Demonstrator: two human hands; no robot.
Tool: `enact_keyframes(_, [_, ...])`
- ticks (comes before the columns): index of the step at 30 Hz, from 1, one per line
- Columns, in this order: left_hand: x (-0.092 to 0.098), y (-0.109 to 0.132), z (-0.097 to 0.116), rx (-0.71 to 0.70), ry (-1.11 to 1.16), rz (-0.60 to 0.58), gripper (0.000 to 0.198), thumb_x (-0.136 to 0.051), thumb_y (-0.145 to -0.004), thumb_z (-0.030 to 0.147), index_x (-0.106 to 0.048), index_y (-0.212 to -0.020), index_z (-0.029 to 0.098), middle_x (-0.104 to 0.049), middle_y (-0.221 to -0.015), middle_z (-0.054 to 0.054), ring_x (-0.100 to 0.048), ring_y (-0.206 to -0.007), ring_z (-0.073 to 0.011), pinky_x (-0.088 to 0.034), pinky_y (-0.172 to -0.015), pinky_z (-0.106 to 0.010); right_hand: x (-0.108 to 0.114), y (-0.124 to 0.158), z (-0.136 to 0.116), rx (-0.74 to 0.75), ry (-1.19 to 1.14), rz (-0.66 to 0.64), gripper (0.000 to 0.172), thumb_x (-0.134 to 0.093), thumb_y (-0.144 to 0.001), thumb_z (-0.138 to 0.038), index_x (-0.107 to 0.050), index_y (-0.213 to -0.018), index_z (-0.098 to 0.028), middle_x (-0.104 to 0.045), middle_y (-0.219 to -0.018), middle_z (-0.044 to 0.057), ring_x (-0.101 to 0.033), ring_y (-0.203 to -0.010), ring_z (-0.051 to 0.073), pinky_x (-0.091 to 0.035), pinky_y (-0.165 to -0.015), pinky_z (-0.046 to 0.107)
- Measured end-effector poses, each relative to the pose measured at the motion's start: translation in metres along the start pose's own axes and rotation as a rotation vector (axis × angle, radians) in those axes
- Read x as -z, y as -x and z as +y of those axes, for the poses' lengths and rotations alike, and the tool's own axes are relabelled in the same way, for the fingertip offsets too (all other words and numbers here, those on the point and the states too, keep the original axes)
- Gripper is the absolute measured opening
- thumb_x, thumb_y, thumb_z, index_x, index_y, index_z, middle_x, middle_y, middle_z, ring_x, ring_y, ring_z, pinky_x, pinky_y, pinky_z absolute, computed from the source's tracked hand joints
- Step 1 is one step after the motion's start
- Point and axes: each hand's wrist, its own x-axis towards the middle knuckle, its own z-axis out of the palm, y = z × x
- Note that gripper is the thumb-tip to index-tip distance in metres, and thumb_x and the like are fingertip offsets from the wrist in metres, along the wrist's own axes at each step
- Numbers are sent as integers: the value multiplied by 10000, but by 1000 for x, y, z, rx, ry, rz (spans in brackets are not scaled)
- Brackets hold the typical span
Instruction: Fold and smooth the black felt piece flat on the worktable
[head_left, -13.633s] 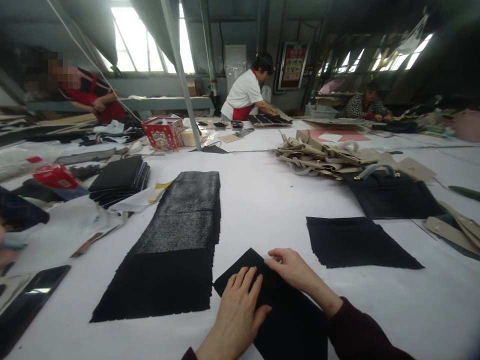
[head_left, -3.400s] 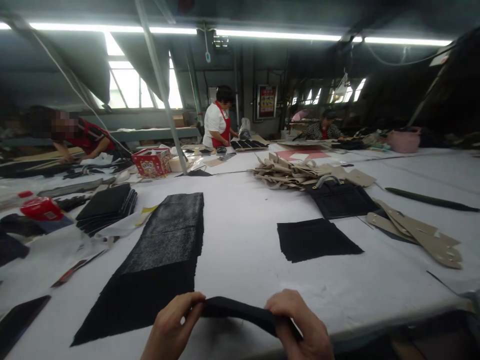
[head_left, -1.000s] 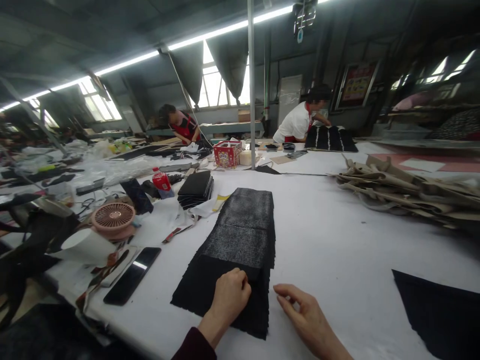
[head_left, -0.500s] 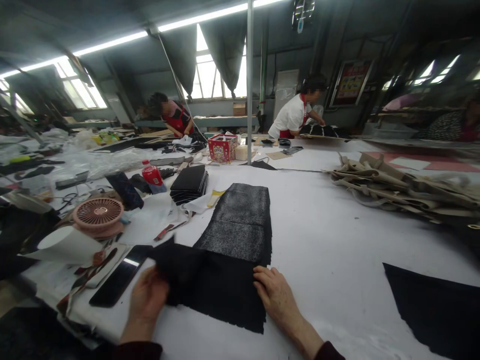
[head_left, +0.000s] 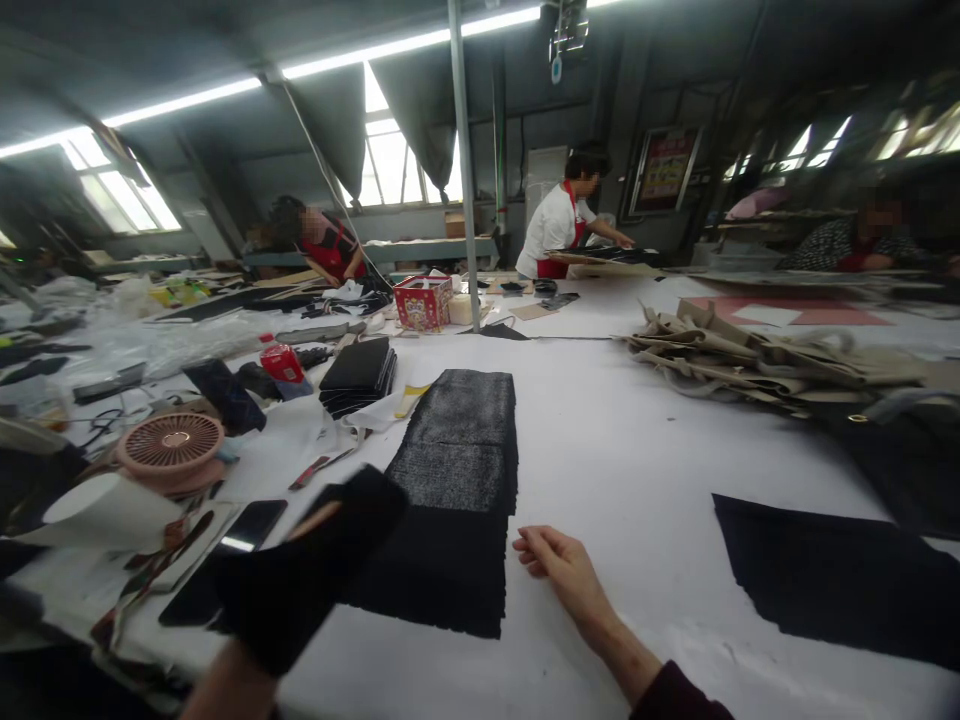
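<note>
Across the white desk point(head_left: 637, 470), a long run of black cloth point(head_left: 461, 470) stretches toward twelve o'clock, its layers stepped in three visible bands. At ten o'clock lie one dark phone point(head_left: 251, 522), one pink fan point(head_left: 171, 445), one red bottle point(head_left: 281, 360) and one stack of black panels point(head_left: 358, 368). Further back, at eleven o'clock, a red box point(head_left: 422, 302) sits just beside a grey pole point(head_left: 465, 200). At two o'clock a heap of tan pieces point(head_left: 750, 350) spreads over the desk, and at three o'clock a single flat black sheet point(head_left: 825, 580) lies alone. Three other people work at the far side: one in a white top point(head_left: 559, 225) at twelve o'clock, one in red point(head_left: 319, 240) at eleven and one in a patterned top point(head_left: 855, 240) at one. A loose black piece point(head_left: 300, 580), raised and blurred at seven o'clock, stands in front of part of the phone and hides most of the left hand point(head_left: 229, 688). That hand is lifted off the desk, forearm coming in from the bottom edge, and its fingers grip the loose piece with one fingertip showing at the upper edge. The right hand point(head_left: 559, 565) rests on the desk at five o'clock, just beside the near right corner of the cloth run and not touching it. Its palm is turned inward, and its fingers are loosely curled around nothing.
</note>
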Motion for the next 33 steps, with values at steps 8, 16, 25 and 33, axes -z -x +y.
enact_keyframes(8, [-166, 102, -19, -603, -210, -1024, 210, -596, -830, 97, -636, -989, 228, -656, -1194, -16, -596, -1102, -181, -441, -980, -279, 104, 58, -1, -410, -280, -110, 585, -511, -865, -694, -653, -858, -127, -683, -823, 97, -646, -757, 191, -502, -715, 303])
enact_keyframes(16, [-175, 55, -36, -690, -739, -798, 267, -522, -889, 92, -591, -1116, 215, -604, -1158, -50, -552, -1072, -223, -457, -947, -368, 105, 52, 17, -172, 267, 114, 187, -629, -818, -355, -682, -776, -180, -619, -655, 8, -543, -625, 170, -405, -622, 294])
enact_keyframes(25, [-193, 44, -60, -738, -809, -702, 215, -432, -951, 86, -604, -1026, 191, -609, -1012, -53, -552, -937, -224, -484, -829, -368, 61, 60, 54, 189, 755, 485, 287, -382, -972, -197, -653, -1067, -214, -593, -866, 82, -571, -825, 236, -475, -745, 367])
enact_keyframes(33, [-193, 43, -68, -728, -815, -641, 539, -470, -938, 90, -393, -1450, 236, -574, -1176, -71, -531, -1011, -237, -470, -892, -394, 55, 61, 59, 432, 1066, 509, 390, -332, -981, -101, -527, -1298, -216, -572, -868, 79, -570, -796, 236, -514, -699, 365])
